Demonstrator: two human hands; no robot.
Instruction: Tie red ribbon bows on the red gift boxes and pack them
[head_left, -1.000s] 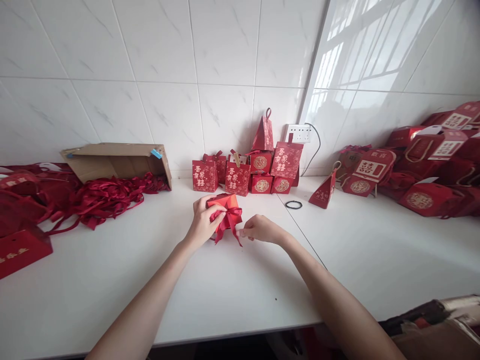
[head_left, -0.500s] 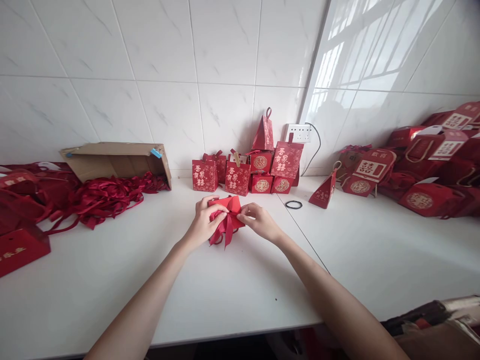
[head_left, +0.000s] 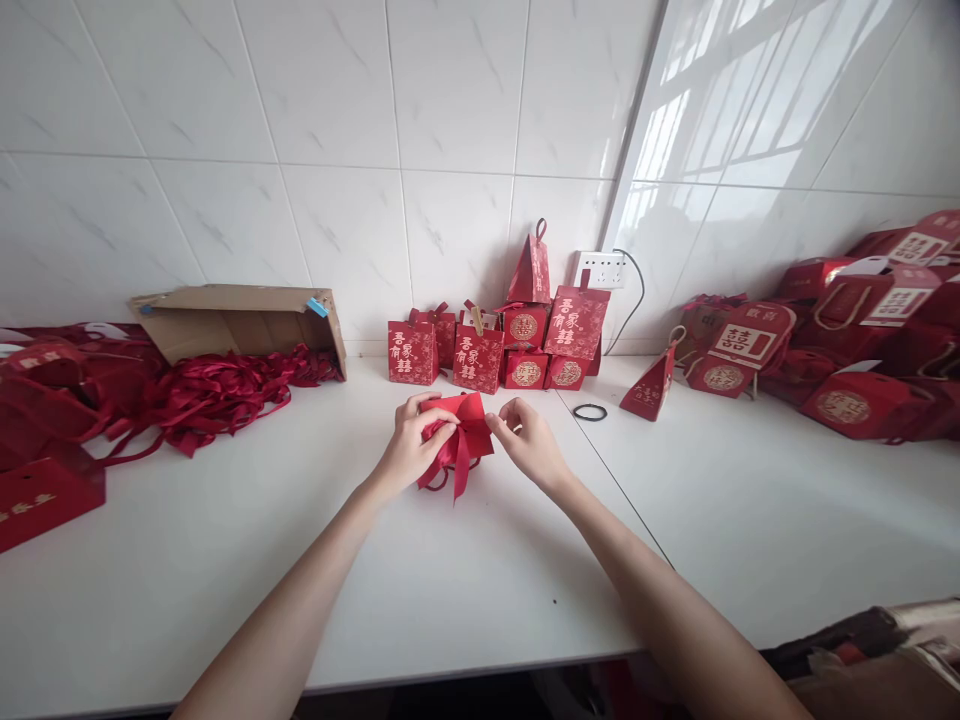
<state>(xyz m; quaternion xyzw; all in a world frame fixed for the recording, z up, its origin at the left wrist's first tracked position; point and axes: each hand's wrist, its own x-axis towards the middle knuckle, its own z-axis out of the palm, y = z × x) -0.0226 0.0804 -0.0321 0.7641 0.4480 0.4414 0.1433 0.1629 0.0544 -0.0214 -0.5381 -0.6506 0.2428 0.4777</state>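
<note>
Centre frame, on a white table (head_left: pixel 450 590), two bare hands work at a small red box (head_left: pixel 448 405) tied with a red ribbon (head_left: pixel 465 450). The left hand (head_left: pixel 411 445) is closed around the box, thumb on the knot. It hides the box's left side. The right hand (head_left: pixel 529 440) pinches the bow's right loop between thumb and forefinger, its other fingers curled. Any print on the box is covered by the bow and fingers.

Behind, against the tiled wall, a stack of boxes (head_left: pixel 517 340) carries gold Chinese characters and round emblems, too small to read with certainty. At right, a heap of boxes (head_left: pixel 862 330) runs out of frame; white labels there show the double-happiness sign. A pyramid box (head_left: pixel 651 385) and a black ring (head_left: pixel 589 411) lie near it, and a socket (head_left: pixel 600 268) sits on the wall above.

At left, a carton (head_left: pixel 240 320) lies on its side, its mouth partly hidden by a ribbon pile (head_left: pixel 217 395). A flat red box (head_left: pixel 45 495) with gold lettering is cut off by the left edge.
</note>
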